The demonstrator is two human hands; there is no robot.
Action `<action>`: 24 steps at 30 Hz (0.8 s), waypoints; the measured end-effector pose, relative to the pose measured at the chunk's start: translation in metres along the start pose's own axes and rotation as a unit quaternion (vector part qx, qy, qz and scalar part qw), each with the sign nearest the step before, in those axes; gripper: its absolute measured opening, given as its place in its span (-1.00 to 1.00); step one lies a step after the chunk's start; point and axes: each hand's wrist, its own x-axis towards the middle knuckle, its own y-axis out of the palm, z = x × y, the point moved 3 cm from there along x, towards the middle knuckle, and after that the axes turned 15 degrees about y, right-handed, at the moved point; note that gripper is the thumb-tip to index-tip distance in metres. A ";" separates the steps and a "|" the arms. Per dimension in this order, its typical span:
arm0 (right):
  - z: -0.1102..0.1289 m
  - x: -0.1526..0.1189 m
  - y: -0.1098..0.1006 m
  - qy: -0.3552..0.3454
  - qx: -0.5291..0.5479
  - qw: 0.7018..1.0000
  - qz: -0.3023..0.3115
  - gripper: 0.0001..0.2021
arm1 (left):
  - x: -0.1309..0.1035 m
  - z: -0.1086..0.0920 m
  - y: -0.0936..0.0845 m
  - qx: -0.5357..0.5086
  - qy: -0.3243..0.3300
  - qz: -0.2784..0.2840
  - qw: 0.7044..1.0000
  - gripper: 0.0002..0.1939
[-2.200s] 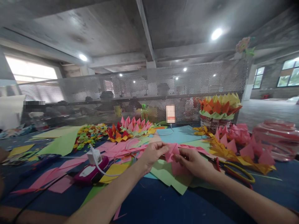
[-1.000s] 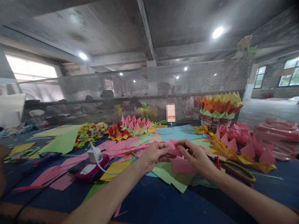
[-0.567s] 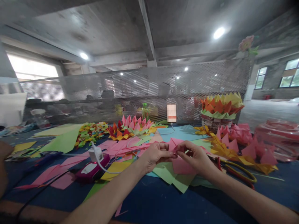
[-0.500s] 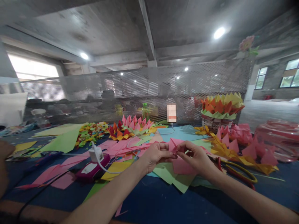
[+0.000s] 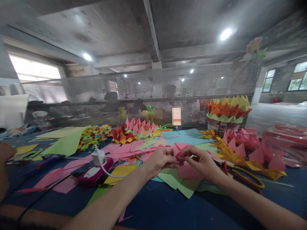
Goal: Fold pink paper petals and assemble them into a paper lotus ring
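Between my two hands is a small folded piece of pink paper (image 5: 180,149), held up over the table. My left hand (image 5: 163,161) pinches its left side, and my right hand (image 5: 198,159) grips its right side with thumb and fingers. Beneath the hands lie a pink square sheet (image 5: 189,171) and light green sheets (image 5: 178,182). Red and yellow handled scissors (image 5: 247,177) lie just right of my right wrist.
Left are a purple power strip (image 5: 96,172) with a white charger (image 5: 98,157), pink strips and small folded pieces (image 5: 94,137). Folded paper flowers (image 5: 140,126), a flower basket (image 5: 223,126) and a clear red-lidded jar (image 5: 285,145) stand farther back. Another person's hand (image 5: 6,156) shows at far left.
The pink paper's upper part now shows a broader, flatter face between my fingers. Both hands remain in nearly the same place.
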 end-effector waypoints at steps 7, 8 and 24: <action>0.000 -0.001 0.000 0.016 -0.010 1.000 0.008 -0.89 | 0.000 0.000 -0.001 -0.024 -0.001 0.014 1.000 -0.70; 0.001 -0.001 0.000 0.017 -0.017 1.000 0.007 -0.89 | 0.000 0.000 -0.001 -0.026 -0.003 0.015 1.000 -0.70; 0.008 -0.003 -0.003 -0.021 -0.115 0.993 0.005 -0.80 | 0.000 0.000 0.002 -0.024 -0.017 -0.007 1.000 -0.73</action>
